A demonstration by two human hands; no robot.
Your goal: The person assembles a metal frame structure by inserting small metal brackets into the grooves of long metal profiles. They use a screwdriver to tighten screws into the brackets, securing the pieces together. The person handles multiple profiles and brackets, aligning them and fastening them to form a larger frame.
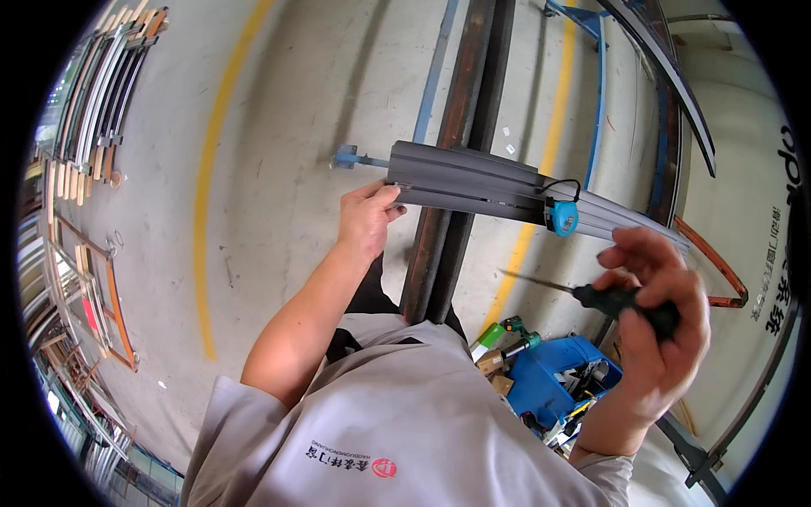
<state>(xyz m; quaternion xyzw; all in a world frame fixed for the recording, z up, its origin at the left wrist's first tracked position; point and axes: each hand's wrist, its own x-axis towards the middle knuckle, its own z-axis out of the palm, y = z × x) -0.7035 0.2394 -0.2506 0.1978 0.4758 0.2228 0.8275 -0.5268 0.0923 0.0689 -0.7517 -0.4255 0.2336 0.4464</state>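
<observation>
A long dark grey metal profile (473, 173) lies crosswise over a pair of dark rails in front of me. My left hand (368, 218) grips the profile's left end, thumb on top and fingers curled at its near edge. My right hand (663, 317) is raised to the right, nearer than the profile and apart from it. It is closed around the dark green handle of a screwdriver (621, 302), whose thin shaft points left. A blue tape measure (561, 217) with a black strap sits at the profile's near edge, between my hands.
Dark steel rails (446, 245) run away from me under the profile. A blue bin (541, 372) of tools stands at my lower right, with a green cordless tool (515, 334) beside it. Blue stands (600, 101) are at far right; racks of profiles (106, 101) line the left.
</observation>
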